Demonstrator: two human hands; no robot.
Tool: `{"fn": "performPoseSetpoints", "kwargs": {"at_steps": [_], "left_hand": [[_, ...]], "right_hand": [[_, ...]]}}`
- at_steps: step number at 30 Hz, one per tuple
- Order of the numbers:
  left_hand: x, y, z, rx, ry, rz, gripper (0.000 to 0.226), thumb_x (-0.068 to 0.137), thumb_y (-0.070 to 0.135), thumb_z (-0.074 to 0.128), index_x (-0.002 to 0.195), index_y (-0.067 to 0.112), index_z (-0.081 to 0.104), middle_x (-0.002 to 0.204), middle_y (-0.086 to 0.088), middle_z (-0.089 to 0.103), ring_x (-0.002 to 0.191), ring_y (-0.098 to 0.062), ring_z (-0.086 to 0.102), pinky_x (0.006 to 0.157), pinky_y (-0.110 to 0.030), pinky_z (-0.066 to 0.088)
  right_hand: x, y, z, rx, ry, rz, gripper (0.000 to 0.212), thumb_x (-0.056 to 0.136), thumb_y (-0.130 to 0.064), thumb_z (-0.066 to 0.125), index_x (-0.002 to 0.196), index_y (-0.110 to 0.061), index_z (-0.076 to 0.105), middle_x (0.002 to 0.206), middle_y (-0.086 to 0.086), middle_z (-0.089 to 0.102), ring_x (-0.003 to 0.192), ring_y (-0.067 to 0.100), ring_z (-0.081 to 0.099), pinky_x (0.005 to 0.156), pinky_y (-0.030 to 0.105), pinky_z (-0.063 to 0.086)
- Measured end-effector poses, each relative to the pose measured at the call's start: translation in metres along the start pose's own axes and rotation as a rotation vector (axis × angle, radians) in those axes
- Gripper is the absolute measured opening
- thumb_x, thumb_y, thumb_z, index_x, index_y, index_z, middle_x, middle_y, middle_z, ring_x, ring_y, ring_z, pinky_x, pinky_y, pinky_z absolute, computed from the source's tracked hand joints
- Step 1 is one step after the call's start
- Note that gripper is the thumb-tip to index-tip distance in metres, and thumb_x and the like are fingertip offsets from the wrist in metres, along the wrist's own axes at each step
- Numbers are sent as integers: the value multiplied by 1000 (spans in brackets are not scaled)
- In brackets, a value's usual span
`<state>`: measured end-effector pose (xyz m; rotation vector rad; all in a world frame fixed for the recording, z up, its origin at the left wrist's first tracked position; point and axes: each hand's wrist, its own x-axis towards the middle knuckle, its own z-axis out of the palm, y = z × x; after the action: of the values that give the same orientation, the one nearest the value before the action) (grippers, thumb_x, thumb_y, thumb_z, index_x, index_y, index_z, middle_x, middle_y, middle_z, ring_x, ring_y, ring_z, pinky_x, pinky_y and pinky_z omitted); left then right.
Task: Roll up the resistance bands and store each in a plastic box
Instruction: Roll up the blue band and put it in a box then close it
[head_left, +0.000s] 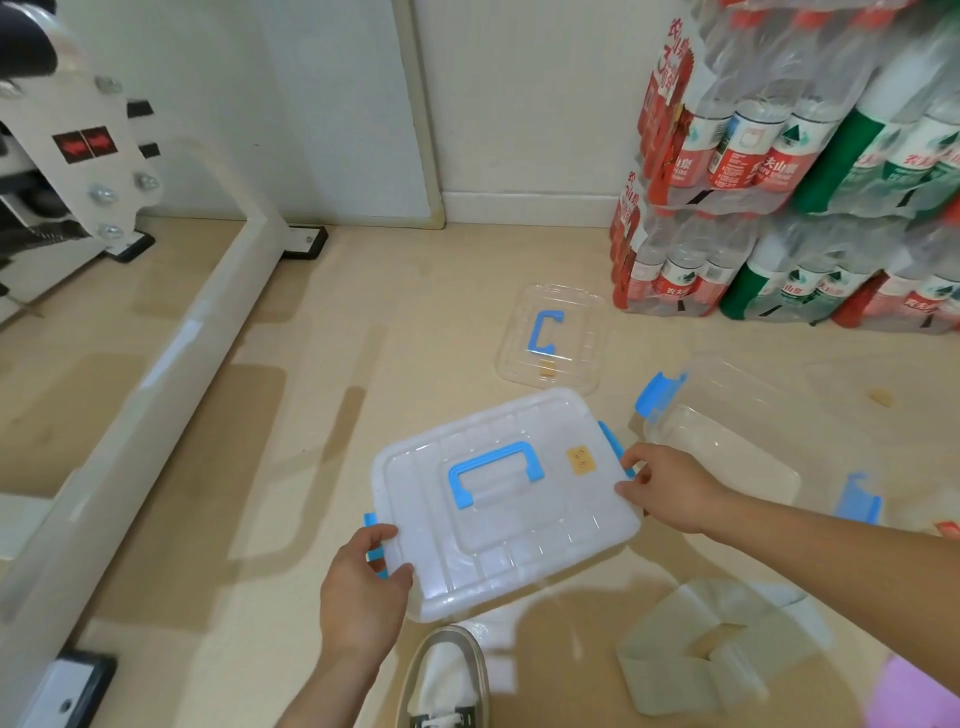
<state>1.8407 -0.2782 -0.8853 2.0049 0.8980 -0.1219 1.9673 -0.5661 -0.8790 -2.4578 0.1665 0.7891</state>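
A clear plastic box (519, 525) with its lid on and a blue handle (493, 470) sits on the floor in front of me. My left hand (363, 582) grips its left end at the blue latch, thumb on the lid. My right hand (670, 488) pinches the right end by the other blue latch. A pale green resistance band (711, 644) lies loosely folded on the floor at the lower right. Beside it, a purple band (914, 696) shows at the frame's corner. A second open box (727, 447) with blue latches stands to the right, and its loose lid (556, 338) lies farther back.
A white exercise machine frame (171, 332) runs along the left side. Shrink-wrapped packs of water bottles (789, 171) are stacked against the wall at the right. My shoe (447, 680) is at the bottom centre, just below the box.
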Motion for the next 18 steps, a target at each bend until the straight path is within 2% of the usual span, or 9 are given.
{"fn": "performPoseSetpoints", "kwargs": {"at_steps": [5, 9, 12, 14, 16, 18], "left_hand": [[1, -1, 0, -3, 13, -11, 31, 83, 9, 65, 105, 29, 56, 101, 6, 59, 82, -15, 64, 72, -28, 44], [3, -3, 1, -34, 17, -40, 28, 84, 12, 65, 104, 29, 57, 97, 3, 61, 78, -6, 61, 67, -28, 44], [8, -3, 1, -51, 15, -63, 19, 86, 19, 65, 98, 30, 56, 95, 1, 61, 79, -14, 61, 58, -25, 43], [12, -2, 1, -42, 3, -75, 18, 85, 19, 67, 95, 28, 56, 93, -1, 61, 75, -16, 60, 56, -25, 43], [16, -1, 1, -30, -5, -89, 22, 82, 17, 70, 96, 25, 55, 90, -4, 61, 71, -18, 58, 59, -28, 46], [19, 0, 1, -8, 8, -81, 32, 79, 15, 73, 101, 24, 53, 93, -6, 60, 73, -21, 58, 68, -35, 49]], "right_hand": [[4, -1, 2, -29, 43, -29, 16, 90, -31, 59, 99, -19, 57, 92, 6, 65, 79, 24, 65, 69, 32, 50], [9, -2, 1, -49, 76, -34, 17, 91, -33, 55, 92, -17, 62, 84, 7, 69, 77, 25, 67, 71, 34, 51], [13, -2, 0, -43, 86, -27, 19, 90, -36, 56, 84, -20, 63, 79, 6, 71, 74, 23, 68, 74, 34, 53], [15, -3, -2, -25, 87, -18, 19, 89, -36, 58, 81, -20, 65, 77, 3, 69, 72, 20, 65, 68, 29, 50], [19, -5, -2, -19, 102, 0, 16, 87, -34, 62, 85, -19, 66, 81, 2, 64, 72, 18, 58, 59, 25, 41], [22, -6, -2, 10, 109, 26, 24, 85, -32, 66, 102, -16, 62, 97, 7, 60, 83, 21, 56, 65, 28, 40]]}}
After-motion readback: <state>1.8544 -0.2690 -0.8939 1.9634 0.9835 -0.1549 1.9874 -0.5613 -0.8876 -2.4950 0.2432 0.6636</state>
